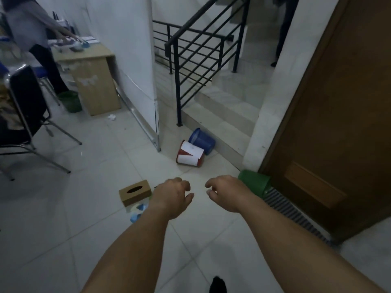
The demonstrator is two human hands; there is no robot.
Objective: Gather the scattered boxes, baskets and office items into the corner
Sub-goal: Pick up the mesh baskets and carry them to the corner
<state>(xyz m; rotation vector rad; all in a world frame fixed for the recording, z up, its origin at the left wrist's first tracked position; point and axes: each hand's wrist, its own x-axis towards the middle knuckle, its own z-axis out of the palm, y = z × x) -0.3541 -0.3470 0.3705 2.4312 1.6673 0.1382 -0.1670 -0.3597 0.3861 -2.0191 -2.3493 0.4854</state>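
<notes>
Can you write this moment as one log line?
left hand: open, empty | right hand: open, empty | tipped blue plastic bin: by step | wooden tissue box: on floor

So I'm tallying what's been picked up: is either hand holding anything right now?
No, the left hand and right hand both hang empty above the floor, fingers loosely curled.

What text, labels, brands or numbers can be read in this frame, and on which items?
None can be read.
Red and white box: white panels with faint dark specks, too blurred to read as text.
Tissue box: plain, with no print showing.
Blue bin and green bin: no labels showing.
Papers on the desk: too small to read.
</notes>
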